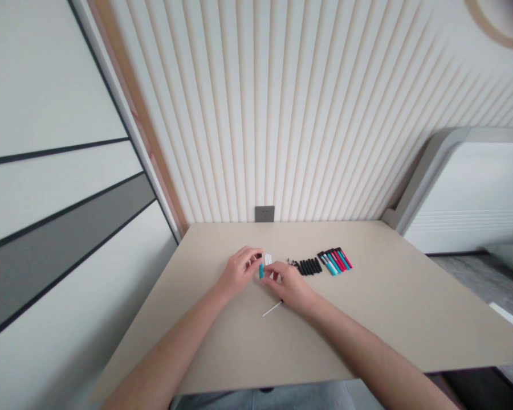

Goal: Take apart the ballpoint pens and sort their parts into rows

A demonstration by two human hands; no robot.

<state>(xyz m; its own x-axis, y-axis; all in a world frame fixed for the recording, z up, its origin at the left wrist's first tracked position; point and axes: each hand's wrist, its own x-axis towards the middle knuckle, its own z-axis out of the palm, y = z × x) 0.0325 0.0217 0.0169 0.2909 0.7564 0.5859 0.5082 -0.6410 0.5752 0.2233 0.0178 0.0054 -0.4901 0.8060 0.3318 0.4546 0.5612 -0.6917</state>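
Observation:
A teal pen barrel (261, 271) with a black piece (259, 255) at its top stands upright between my two hands. The fingertips of my left hand (238, 270) are closed around the upper part, at the black piece. Lower down, my right hand (291, 286) pinches the teal part with thumb and fingers. Behind the pen lie several thin white sticks (268, 259), partly covered by my right fingers. A slim white rod with a black end (272, 308) rests on the table just below my right hand.
Right of my hands, several black tubes (310, 266) lie in a row beside small metallic bits (292, 262). Farther right are several teal and red pens (336, 261) with black ends. The beige table (222, 341) meets a ribbed wall with a dark socket (264, 214).

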